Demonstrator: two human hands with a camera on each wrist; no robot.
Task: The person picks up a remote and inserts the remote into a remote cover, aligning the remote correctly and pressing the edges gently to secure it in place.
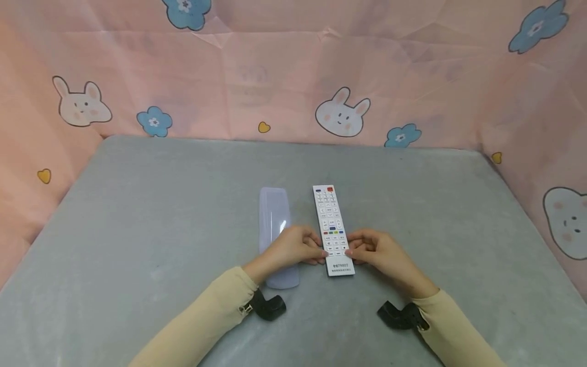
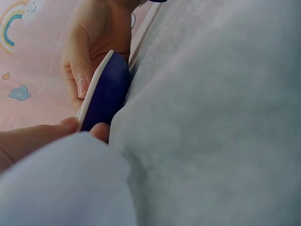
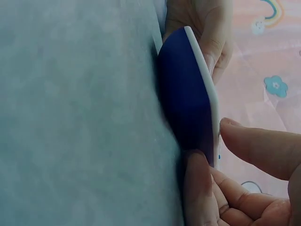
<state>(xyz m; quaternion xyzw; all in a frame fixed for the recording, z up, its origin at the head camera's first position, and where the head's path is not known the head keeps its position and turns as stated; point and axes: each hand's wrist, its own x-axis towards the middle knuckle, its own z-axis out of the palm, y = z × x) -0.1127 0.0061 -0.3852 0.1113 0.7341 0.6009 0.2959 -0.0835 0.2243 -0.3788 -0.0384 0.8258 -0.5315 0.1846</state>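
Note:
A white remote control [image 1: 331,214] with rows of small buttons lies lengthwise before me, its plain lettered end toward me. My left hand [image 1: 295,245] pinches its left edge near that end, thumb on the face. On the opposite edge my right hand [image 1: 382,252] pinches likewise, with a fingertip under the dark blue underside in the right wrist view. That blue underside of the remote control [image 2: 107,94] shows close over the cloth in the left wrist view. A translucent, pale violet cover [image 1: 274,209] lies left of the remote, partly hidden behind my left hand and forearm.
A grey cloth [image 1: 160,214] covers the table. Behind it and at both sides hangs a pink curtain [image 1: 275,66] printed with rabbits and flowers. Black wrist mounts [image 1: 270,307] stick out from both beige sleeves, low over the table.

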